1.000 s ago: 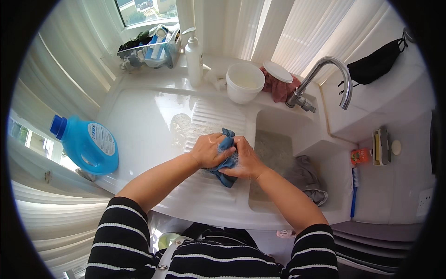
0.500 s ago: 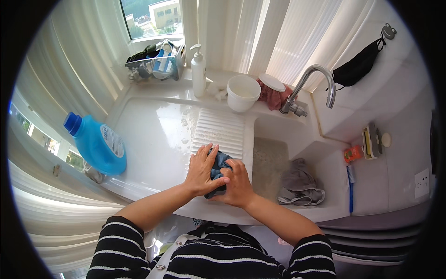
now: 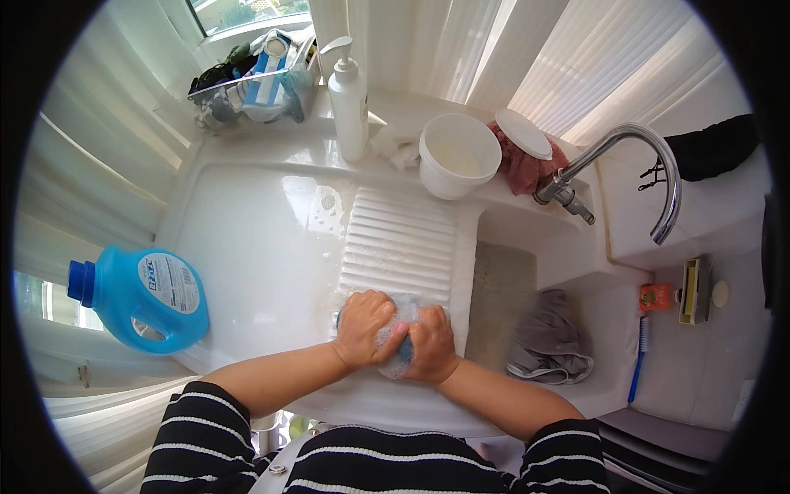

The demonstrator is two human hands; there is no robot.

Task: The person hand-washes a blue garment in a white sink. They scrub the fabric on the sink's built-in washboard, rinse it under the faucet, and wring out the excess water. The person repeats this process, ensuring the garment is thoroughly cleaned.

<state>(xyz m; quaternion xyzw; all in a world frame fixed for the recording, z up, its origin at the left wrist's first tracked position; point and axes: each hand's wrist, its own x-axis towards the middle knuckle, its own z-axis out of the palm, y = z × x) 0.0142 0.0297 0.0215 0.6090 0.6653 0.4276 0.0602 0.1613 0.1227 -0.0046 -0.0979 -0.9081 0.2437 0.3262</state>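
A wet blue cloth (image 3: 401,356) with whitish suds on it is bunched at the near end of the ribbed washboard (image 3: 401,239). My left hand (image 3: 366,331) grips its left side with the fingers curled in. Close beside it, my right hand (image 3: 433,344) is closed on the right side of the same cloth. Both hands cover much of the cloth, so its full shape is hidden. To their right, a grey cloth (image 3: 550,342) lies in the sink basin (image 3: 514,226), which holds cloudy water.
A blue detergent bottle (image 3: 152,300) stands at left. Along the back are a clear bin (image 3: 300,90), a white pump bottle (image 3: 350,111), a white tub (image 3: 461,156), a reddish cloth (image 3: 527,169) and the faucet (image 3: 629,136). A blue brush (image 3: 639,358) lies right of the basin.
My fingers have gone from partly spread to curled tightly on the blue cloth, and whitish suds now show on it. The view has shifted closer to the counter.
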